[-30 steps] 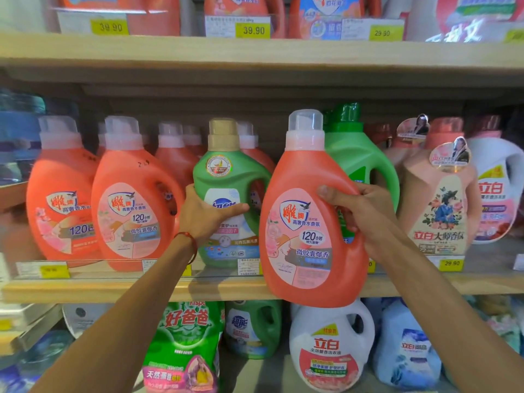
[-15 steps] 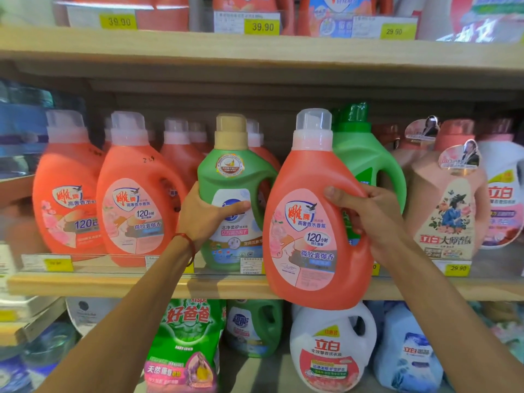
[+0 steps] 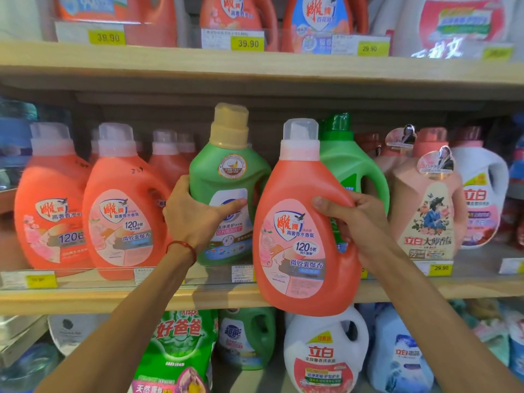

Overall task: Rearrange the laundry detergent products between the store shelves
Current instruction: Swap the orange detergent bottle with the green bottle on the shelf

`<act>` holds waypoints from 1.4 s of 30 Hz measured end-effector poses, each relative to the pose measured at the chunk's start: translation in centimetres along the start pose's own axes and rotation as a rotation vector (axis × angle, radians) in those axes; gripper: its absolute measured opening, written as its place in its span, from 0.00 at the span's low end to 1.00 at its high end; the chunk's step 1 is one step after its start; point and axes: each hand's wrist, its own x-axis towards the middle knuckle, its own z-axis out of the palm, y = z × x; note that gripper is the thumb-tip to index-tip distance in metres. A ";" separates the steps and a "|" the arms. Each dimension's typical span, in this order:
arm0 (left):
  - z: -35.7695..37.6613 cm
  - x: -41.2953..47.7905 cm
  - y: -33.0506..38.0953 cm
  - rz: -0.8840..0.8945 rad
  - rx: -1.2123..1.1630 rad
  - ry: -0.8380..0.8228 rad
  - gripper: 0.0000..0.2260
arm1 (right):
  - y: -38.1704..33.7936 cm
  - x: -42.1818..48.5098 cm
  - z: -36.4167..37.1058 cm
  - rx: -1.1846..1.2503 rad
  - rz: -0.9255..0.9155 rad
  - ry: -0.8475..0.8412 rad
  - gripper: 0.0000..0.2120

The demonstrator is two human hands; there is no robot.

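Hands hold two bottles of laundry soap in front of the store shelves, one bottle each.

The left hand (image 3: 198, 222) grips the green bottle with the tan cap (image 3: 226, 177). The hand wraps round the bottle's left side. Its thumb (image 3: 231, 206) lies flat across the front, on the white part of the label. The other fingers go round the back and cannot be seen. A red string (image 3: 184, 246) is tied on this wrist. The green bottle is upright at the middle shelf (image 3: 85, 300), between the row of orange bottles (image 3: 124, 217) and the orange bottle in the other hand. I cannot tell if its bottom sits on the shelf board.

The right hand (image 3: 365, 225) grips the orange bottle with the clear cap (image 3: 297, 199) on its right side, where the handle is. Its thumb (image 3: 329, 204) presses on the front, just above the pink label. The rest of the fingers curl behind and are hidden. This bottle is up in the air, out in front of the middle shelf. It leans a little, and its bottom hangs lower than the shelf's front edge, just above a white bottle (image 3: 323, 355) on the shelf below.

Behind the right hand stands another green bottle (image 3: 354, 165), and beside it a peach bottle (image 3: 428, 211).
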 end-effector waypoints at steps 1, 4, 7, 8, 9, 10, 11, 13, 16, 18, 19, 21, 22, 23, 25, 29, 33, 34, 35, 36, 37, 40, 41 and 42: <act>-0.1 0.4 0.4 0.010 -0.006 0.016 0.34 | 0.0 0.0 0.1 -0.015 -0.002 0.004 0.11; -1.0 1.5 1.5 0.042 -0.018 0.050 0.34 | 0.1 0.1 0.1 -0.027 -0.004 0.009 0.12; -2.1 1.4 1.7 0.070 0.001 0.063 0.34 | 0.0 0.0 0.2 -0.038 -0.002 0.012 0.14; -2.6 1.1 1.7 0.070 0.002 0.074 0.33 | 0.0 0.1 0.2 -0.045 0.000 0.007 0.13; -3.1 0.8 1.6 0.066 -0.001 0.088 0.31 | 0.0 0.1 0.2 -0.054 0.003 0.010 0.13; -3.5 0.5 1.5 0.060 -0.003 0.104 0.30 | 0.0 0.1 0.3 -0.061 0.006 0.015 0.12; -4.0 0.2 1.5 0.055 -0.005 0.119 0.29 | 0.0 0.1 0.3 -0.062 0.005 0.017 0.11; -4.9 -0.3 1.6 0.048 -0.008 0.145 0.30 | 0.2 0.1 0.3 -0.051 -0.008 0.016 0.10; -6.5 -1.1 1.8 0.053 0.024 0.189 0.31 | 0.6 -0.2 0.4 -0.026 -0.022 0.012 0.14; -7.6 -1.5 2.0 0.052 0.028 0.202 0.29 | 0.8 -0.5 0.6 -0.029 -0.021 0.028 0.24; -8.2 -1.7 2.0 0.049 0.037 0.206 0.28 | 0.8 -0.6 0.7 -0.031 -0.022 0.035 0.27; -9.2 -2.1 1.8 0.030 0.047 0.215 0.29 | 0.8 -0.7 1.2 -0.023 -0.031 0.025 0.28; -9.6 -2.3 1.7 0.010 0.043 0.221 0.30 | 0.8 -0.8 1.4 -0.022 -0.037 0.024 0.29; -10.0 -2.5 1.6 -0.015 0.036 0.228 0.33 | 0.9 -0.9 1.7 -0.021 -0.040 0.023 0.29; -10.7 -2.6 1.4 -0.066 0.012 0.246 0.36 | 1.1 -1.0 2.0 -0.015 -0.042 0.017 0.27; -11.8 -2.8 1.4 -0.116 0.021 0.293 0.35 | 1.4 -1.0 2.6 -0.016 -0.053 0.008 0.26; -12.7 -2.6 1.0 -0.135 0.041 0.313 0.34 | 1.5 -0.5 3.3 -0.032 -0.056 -0.026 0.21; -12.9 -2.5 0.9 -0.145 0.047 0.314 0.34 | 1.5 -0.5 3.6 -0.027 -0.063 -0.028 0.20; -13.1 -2.4 0.7 -0.149 0.053 0.315 0.34 | 1.6 -0.4 3.9 -0.018 -0.069 -0.024 0.19; -13.2 -2.3 0.6 -0.147 0.058 0.315 0.35 | 1.6 -0.2 4.2 -0.007 -0.073 -0.016 0.17; -13.4 -2.1 0.4 -0.144 0.060 0.315 0.35 | 1.6 0.0 4.5 0.009 -0.078 -0.009 0.14; -13.7 -1.7 0.0 -0.135 0.060 0.311 0.34 | 1.4 0.8 5.5 0.052 -0.113 -0.012 0.12; -13.7 -1.6 0.0 -0.135 0.055 0.312 0.34 | 1.2 1.1 5.8 0.064 -0.134 -0.017 0.13; -13.7 -1.5 -0.1 -0.135 0.053 0.312 0.34 | 1.0 1.4 6.2 0.071 -0.157 -0.023 0.15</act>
